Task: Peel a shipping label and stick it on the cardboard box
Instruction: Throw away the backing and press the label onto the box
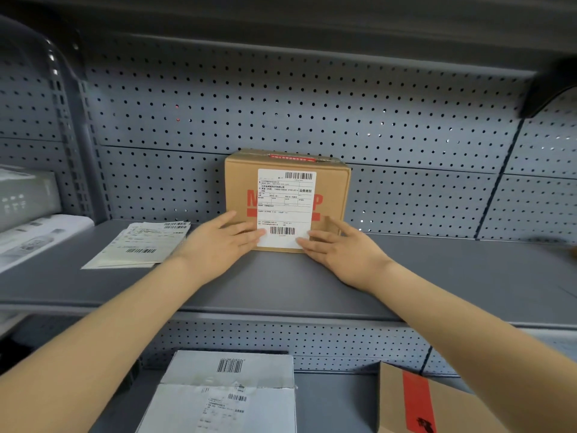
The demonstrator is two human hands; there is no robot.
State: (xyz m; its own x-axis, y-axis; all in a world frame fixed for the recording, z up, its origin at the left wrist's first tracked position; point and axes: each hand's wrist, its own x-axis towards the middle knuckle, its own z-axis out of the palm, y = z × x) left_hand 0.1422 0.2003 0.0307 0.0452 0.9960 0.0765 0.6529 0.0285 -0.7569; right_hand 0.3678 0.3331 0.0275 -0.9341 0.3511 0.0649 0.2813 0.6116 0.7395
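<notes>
A brown cardboard box (pixel 331 195) with red print stands on the grey shelf (pixel 281 285), against the pegboard back. A white shipping label (pixel 284 204) with barcodes lies flat on its front face. My left hand (pixel 218 242) rests flat against the box's lower left, fingertips on the label's bottom left corner. My right hand (pixel 340 248) lies flat at the lower right, its fingertips on the label's bottom right corner. Both hands have fingers extended and hold nothing.
A stack of label sheets (pixel 140 245) lies on the shelf to the left of the box. Grey and white packages (pixel 28 214) sit at the far left. On the lower shelf are a white parcel (pixel 228 392) and a brown box with red tape (pixel 415 401).
</notes>
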